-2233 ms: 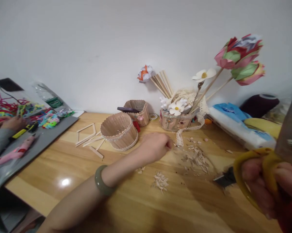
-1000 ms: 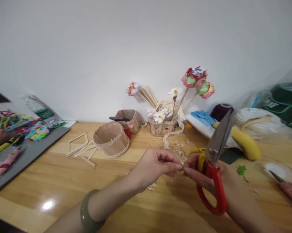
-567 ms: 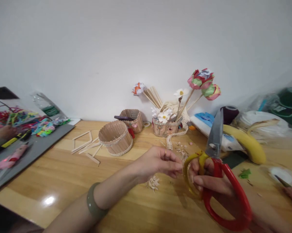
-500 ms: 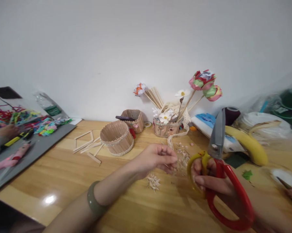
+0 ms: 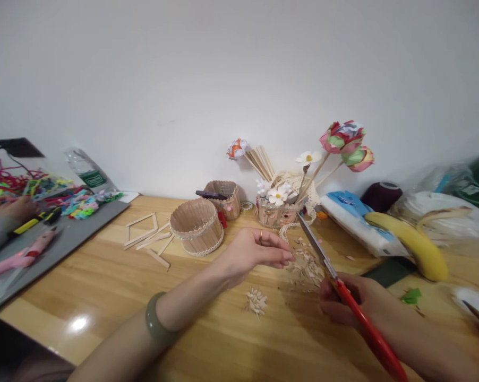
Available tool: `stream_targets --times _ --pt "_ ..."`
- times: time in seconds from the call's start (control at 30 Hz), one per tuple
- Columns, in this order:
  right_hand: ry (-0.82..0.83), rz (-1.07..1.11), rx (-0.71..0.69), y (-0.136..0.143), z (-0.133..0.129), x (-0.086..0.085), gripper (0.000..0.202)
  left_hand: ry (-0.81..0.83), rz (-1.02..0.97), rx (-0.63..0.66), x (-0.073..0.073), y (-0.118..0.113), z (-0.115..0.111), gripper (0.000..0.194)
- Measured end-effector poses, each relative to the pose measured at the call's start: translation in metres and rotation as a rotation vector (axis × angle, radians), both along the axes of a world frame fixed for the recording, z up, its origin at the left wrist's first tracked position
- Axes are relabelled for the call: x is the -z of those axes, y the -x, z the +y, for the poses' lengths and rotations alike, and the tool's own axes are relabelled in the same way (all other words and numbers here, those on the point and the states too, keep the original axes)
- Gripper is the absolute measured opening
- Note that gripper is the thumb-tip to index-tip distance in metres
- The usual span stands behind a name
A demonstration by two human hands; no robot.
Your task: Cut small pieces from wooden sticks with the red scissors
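Note:
My left hand (image 5: 263, 252) hovers over the wooden table with thumb and fingertips pinched together; whatever is between them is too small to make out. A green bangle (image 5: 157, 321) circles that wrist. My right hand (image 5: 345, 302) grips red-handled scissors (image 5: 323, 252), blades pointing up and left, seen nearly edge-on. Below the blades lies a scatter of thin wooden chips (image 5: 307, 268). A smaller heap of pale slivers (image 5: 256, 301) sits beneath my left hand. Behind that hand stands a round basket of wooden sticks (image 5: 195, 225) with a lace-trimmed base.
Craft sticks (image 5: 146, 233) lie left of the basket. A stick-sided holder (image 5: 275, 215) with handmade flowers stands by the wall. To the right are a tissue pack (image 5: 355, 217) and a banana (image 5: 415, 244). At far left, another person's hand (image 5: 18, 207) is near a pink glue gun (image 5: 24, 257).
My right hand has turned the scissors from upright to slanting left, bringing the blades lower and nearer my left hand. My left hand stays pinched; the whole view has shifted slightly.

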State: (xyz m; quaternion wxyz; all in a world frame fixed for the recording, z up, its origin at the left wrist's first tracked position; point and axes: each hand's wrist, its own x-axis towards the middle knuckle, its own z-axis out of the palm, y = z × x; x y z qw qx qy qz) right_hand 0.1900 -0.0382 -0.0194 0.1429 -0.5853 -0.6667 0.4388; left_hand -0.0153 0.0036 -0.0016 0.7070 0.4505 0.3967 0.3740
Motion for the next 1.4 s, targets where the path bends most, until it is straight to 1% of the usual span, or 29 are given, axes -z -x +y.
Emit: stream_targets --times 0.07,0.17,0.23,0.33,0.43,0.57,0.73,0.8,0.87,0.97,1.13,1.3,1.4 --pt "-0.024 0.050 0.006 -0.002 0.000 0.001 0.013 -0.016 -0.007 0.005 -0.001 -0.001 -0.002 0.020" --pt "-0.063 0.081 0.066 -0.003 0.001 0.000 0.015 -0.016 -0.012 0.019 -0.003 -0.003 -0.005 0.024" --pt "-0.078 0.111 0.106 -0.001 0.001 -0.003 0.019 -0.020 -0.001 0.021 -0.004 -0.004 -0.007 0.020" --pt "-0.076 0.214 0.154 0.004 0.000 -0.009 0.025 -0.020 0.008 0.004 -0.005 -0.006 -0.009 0.015" --pt "-0.068 0.288 0.211 0.008 -0.002 -0.010 0.026 -0.010 0.012 0.008 -0.003 -0.006 -0.010 0.014" --pt "-0.106 0.347 0.236 0.014 -0.006 -0.011 0.024 -0.006 0.070 0.049 0.001 -0.009 -0.014 0.017" --pt "-0.156 0.341 0.289 0.023 -0.010 -0.018 0.024 0.011 0.054 -0.014 0.008 -0.018 -0.020 0.017" --pt "-0.164 0.328 0.317 0.024 -0.011 -0.018 0.025 0.033 0.063 -0.009 0.009 -0.021 -0.023 0.018" --pt "-0.174 0.311 0.318 0.022 -0.011 -0.016 0.026 0.051 0.069 0.009 0.011 -0.024 -0.025 0.019" --pt "-0.170 0.325 0.272 0.018 -0.011 -0.010 0.024 0.051 0.067 0.038 0.012 -0.024 -0.027 0.023" --pt "-0.148 0.441 0.239 0.014 -0.010 -0.001 0.019 0.057 0.046 0.006 0.012 -0.022 -0.026 0.024" --pt "-0.172 0.350 0.243 0.013 -0.011 -0.003 0.017 0.031 0.079 0.030 0.010 -0.023 -0.027 0.020" --pt "-0.165 0.318 0.241 0.013 -0.011 -0.004 0.019 0.044 0.138 0.004 0.008 -0.025 -0.027 0.016"
